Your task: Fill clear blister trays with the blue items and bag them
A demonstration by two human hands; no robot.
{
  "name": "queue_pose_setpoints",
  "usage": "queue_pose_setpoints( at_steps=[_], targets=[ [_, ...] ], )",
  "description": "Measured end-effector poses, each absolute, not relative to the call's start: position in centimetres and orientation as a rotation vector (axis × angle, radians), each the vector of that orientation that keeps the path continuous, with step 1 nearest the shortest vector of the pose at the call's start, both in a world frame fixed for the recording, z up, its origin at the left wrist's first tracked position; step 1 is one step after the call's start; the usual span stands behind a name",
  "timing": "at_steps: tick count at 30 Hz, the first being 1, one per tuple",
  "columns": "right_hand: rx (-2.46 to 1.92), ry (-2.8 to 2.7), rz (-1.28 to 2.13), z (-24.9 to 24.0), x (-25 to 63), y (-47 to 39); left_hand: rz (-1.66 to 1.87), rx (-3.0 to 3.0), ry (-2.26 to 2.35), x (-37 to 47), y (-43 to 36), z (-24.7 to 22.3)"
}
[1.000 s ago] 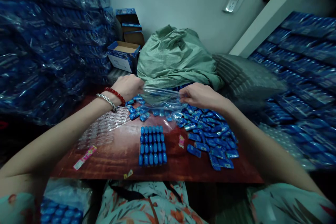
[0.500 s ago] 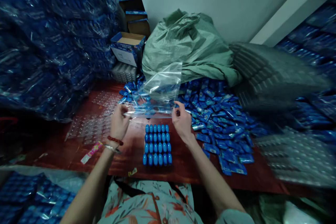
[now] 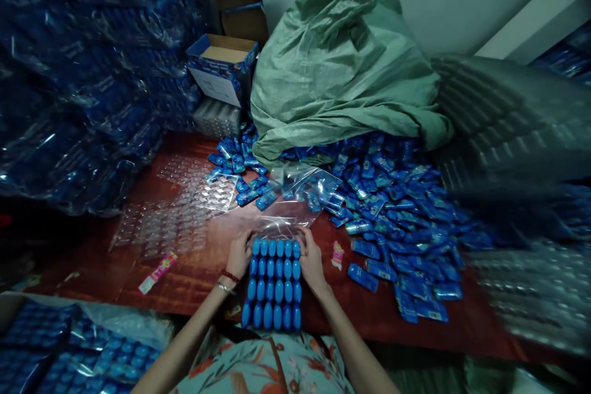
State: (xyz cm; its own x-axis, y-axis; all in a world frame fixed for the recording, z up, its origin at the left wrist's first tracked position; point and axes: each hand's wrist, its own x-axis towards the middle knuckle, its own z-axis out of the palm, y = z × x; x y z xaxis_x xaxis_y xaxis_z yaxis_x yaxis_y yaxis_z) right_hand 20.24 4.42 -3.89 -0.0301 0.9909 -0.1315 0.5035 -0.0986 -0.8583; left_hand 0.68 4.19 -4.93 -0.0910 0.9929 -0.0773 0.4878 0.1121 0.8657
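Note:
A block of shiny blue egg-shaped capsules (image 3: 274, 289), set in rows, lies in front of me at the table's near edge. My left hand (image 3: 239, 253) is at its far left corner, fingers curled. At the far right corner my right hand (image 3: 312, 260) is curled in the same way. Between them they grip the mouth of a clear plastic bag (image 3: 281, 221), which spreads flat beyond the block. The bag's edge meets the far row of capsules; how far it covers them I cannot tell. My fingertips are partly hidden.
Small blue packets (image 3: 392, 221) are heaped on the right, below a green woven sack (image 3: 341, 74). Clear blister trays (image 3: 161, 221) lie at left near a pink wrapper (image 3: 159, 271). Wrapped blue stacks (image 3: 83, 74) and an open box (image 3: 221, 71) stand behind.
Both hands came down and toward me, closer together, bringing the bag from upright above the table to flat at the capsules' far edge. The capsule block sits nearer to me.

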Motion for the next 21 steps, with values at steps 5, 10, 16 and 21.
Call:
queue_pose_setpoints(
  at_steps=[5,10,16,21],
  targets=[
    [-1.686,-1.477,1.133,-4.2,19.9,3.2,0.967,1.294,1.69,0.8,2.4,-5.0],
    [-1.775,-1.323,1.095,-4.9,20.0,3.9,1.051,1.043,1.751,1.1,2.7,-5.7],
    [-1.835,-1.407,1.164,-5.0,21.5,3.8,0.819,1.303,1.744,0.0,2.4,-5.1],
    [-1.836,-1.485,1.249,-5.1,23.0,3.7,0.525,1.485,1.591,-0.7,2.4,-4.3]
  ],
)
